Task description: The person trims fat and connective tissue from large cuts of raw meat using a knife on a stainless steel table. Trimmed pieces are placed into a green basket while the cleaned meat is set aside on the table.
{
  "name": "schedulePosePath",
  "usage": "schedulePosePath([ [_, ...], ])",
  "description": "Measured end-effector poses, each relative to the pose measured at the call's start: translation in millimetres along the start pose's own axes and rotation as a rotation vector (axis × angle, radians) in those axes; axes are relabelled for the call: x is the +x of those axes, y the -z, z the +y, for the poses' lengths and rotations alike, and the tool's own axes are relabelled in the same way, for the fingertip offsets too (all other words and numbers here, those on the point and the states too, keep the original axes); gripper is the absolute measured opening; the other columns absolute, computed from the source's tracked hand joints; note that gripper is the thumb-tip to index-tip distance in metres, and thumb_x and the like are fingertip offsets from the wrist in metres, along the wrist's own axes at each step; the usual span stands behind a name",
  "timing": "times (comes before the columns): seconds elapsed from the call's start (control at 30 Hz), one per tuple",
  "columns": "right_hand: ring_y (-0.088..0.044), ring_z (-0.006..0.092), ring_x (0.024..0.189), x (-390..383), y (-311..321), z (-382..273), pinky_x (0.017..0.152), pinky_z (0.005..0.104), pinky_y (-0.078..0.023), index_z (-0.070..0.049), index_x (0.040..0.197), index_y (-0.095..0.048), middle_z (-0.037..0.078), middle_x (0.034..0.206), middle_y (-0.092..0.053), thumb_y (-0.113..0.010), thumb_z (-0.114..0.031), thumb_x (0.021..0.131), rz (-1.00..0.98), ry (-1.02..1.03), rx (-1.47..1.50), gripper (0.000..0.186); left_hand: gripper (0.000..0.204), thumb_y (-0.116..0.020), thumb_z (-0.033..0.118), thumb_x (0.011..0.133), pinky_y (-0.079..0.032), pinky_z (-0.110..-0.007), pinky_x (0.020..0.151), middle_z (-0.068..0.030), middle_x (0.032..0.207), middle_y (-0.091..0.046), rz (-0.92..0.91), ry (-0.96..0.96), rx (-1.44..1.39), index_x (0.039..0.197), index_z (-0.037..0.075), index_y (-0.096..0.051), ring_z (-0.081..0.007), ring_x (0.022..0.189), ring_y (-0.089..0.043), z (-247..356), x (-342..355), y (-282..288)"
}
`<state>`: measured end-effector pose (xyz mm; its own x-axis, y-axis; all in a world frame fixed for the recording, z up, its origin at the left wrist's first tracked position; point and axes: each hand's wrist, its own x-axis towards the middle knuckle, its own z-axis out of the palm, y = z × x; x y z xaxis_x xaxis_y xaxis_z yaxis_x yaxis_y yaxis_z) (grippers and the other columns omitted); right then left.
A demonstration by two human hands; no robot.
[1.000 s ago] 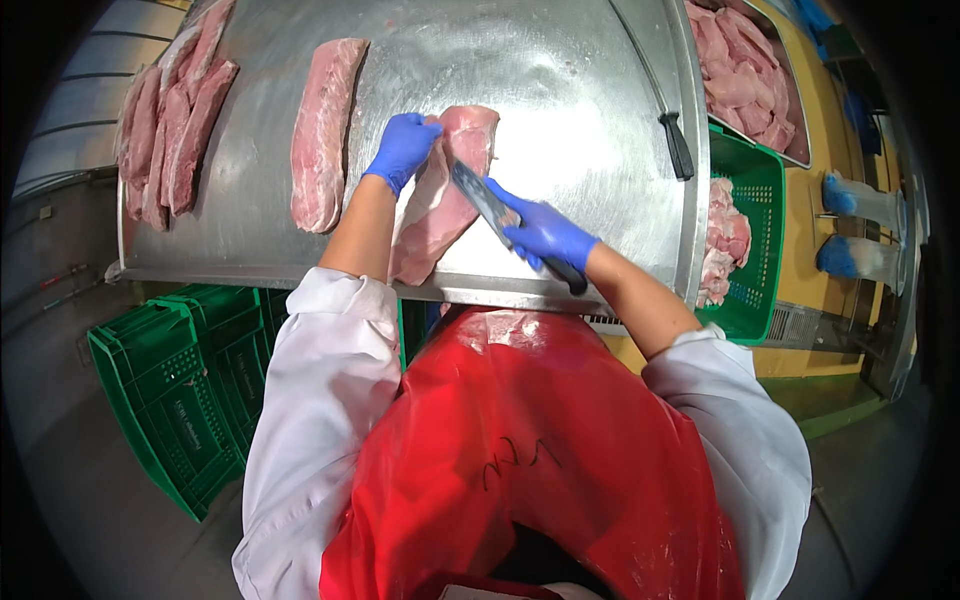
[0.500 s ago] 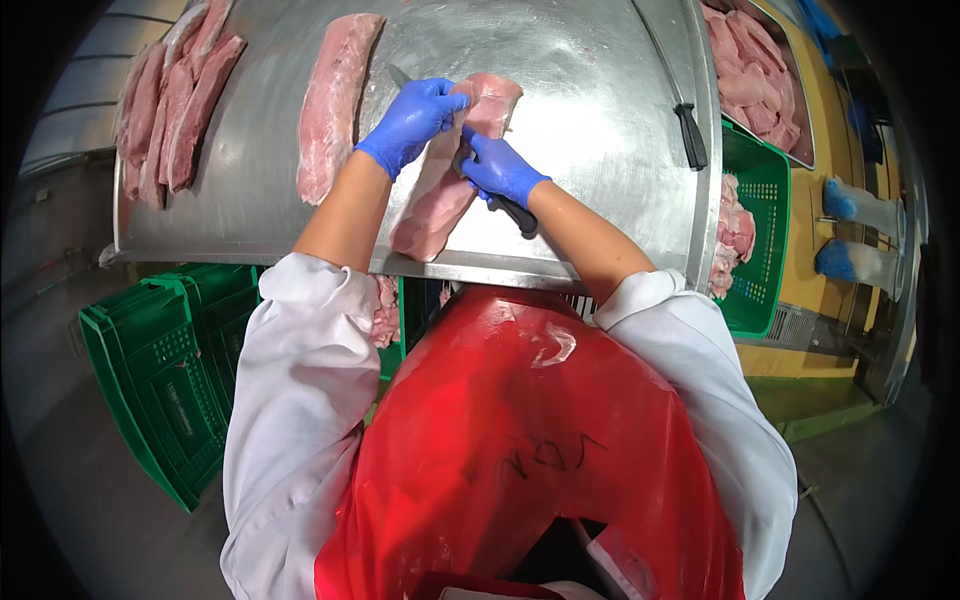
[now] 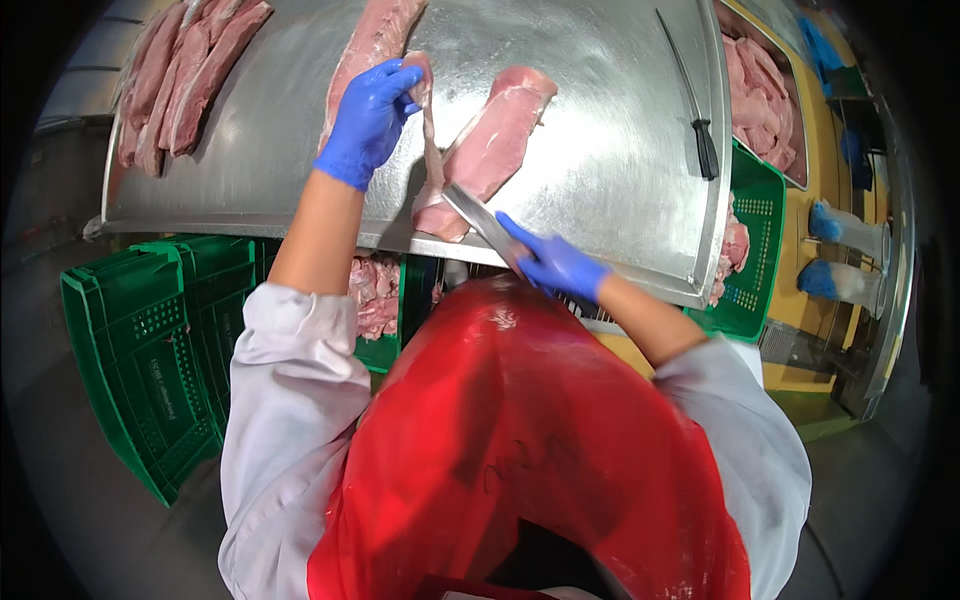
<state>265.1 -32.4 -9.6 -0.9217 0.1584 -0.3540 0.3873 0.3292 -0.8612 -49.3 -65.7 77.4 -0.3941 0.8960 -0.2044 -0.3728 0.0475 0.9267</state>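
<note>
A piece of pale pink meat point(image 3: 492, 145) lies slantwise on the steel table point(image 3: 600, 150), its lower end at the front edge. My left hand point(image 3: 368, 122), in a blue glove, pinches the upper end of a long thin strip of trimming point(image 3: 429, 125) and pulls it up to the left. The strip's lower end is still by the meat's lower left side. My right hand point(image 3: 556, 264), gloved too, grips a knife point(image 3: 485, 225), its handle hidden in the fingers. The blade points up and left, with its tip at the strip's lower end.
Another long loin point(image 3: 370, 50) lies beyond my left hand, and several more point(image 3: 190, 85) are piled at far left. A sharpening steel point(image 3: 690, 100) rests on the right. Green crates point(image 3: 150, 350) stand below left; another crate point(image 3: 765, 235) and a meat-filled tray point(image 3: 760, 95) are at right.
The knife has swept from the meat's upper part down toward the table's front edge. My left hand has moved left, drawing a strip away from the meat.
</note>
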Motion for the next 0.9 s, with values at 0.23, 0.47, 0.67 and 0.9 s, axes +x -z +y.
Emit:
schedulePosePath([
  [0.23, -0.064, 0.0294, 0.053, 90, 2, -38, 0.062, 0.0429, -0.054, -0.021, 0.159, -0.016, 0.015, 0.064, -0.063, -0.041, -0.020, 0.099, 0.052, 0.019, -0.117, 0.065, 0.010, -0.064, 0.013, 0.093, -0.043, -0.023, 0.061, -0.0002, 0.079, -0.059, -0.044, -0.081, -0.060, 0.094, 0.003, -0.064, -0.0063, 0.067, -0.052, 30, -69, -41],
  [0.47, -0.067, 0.0296, 0.057, 15, -7, -72, 0.078, 0.0435, -0.058, -0.024, 0.160, -0.012, 0.023, 0.094, -0.069, -0.038, -0.018, 0.100, -0.199, -0.050, -0.113, 0.066, 0.019, -0.058, 0.009, 0.094, -0.044, -0.021, 0.060, -0.0035, 0.093, -0.063, 0.095, -0.236, -0.427, 0.112, 0.001, -0.061, -0.0095, 0.072, -0.057, 84, -145, 12],
  [0.67, -0.061, 0.0201, 0.050, 62, -30, -111, 0.054, 0.0370, -0.056, -0.033, 0.158, -0.019, 0.015, 0.074, -0.065, -0.039, -0.023, 0.098, -0.342, 0.070, -0.129, 0.064, 0.043, -0.058, 0.016, 0.094, -0.045, -0.044, 0.105, -0.0150, 0.122, -0.063, 0.319, -0.438, -0.054, 0.132, -0.005, -0.054, -0.0265, 0.114, -0.061, 134, -257, 97],
  [0.9, -0.069, 0.0256, 0.068, 105, 124, -17, 0.067, 0.0377, -0.056, -0.030, 0.158, -0.020, 0.018, 0.087, -0.070, -0.056, -0.023, 0.093, 0.537, -0.308, 0.016, 0.074, 0.036, -0.073, 0.022, 0.083, -0.052, -0.038, 0.082, -0.0137, 0.096, -0.069, 0.181, -0.010, 1.478, 0.106, -0.003, -0.063, -0.0261, 0.090, -0.067, 14, -223, 200],
])
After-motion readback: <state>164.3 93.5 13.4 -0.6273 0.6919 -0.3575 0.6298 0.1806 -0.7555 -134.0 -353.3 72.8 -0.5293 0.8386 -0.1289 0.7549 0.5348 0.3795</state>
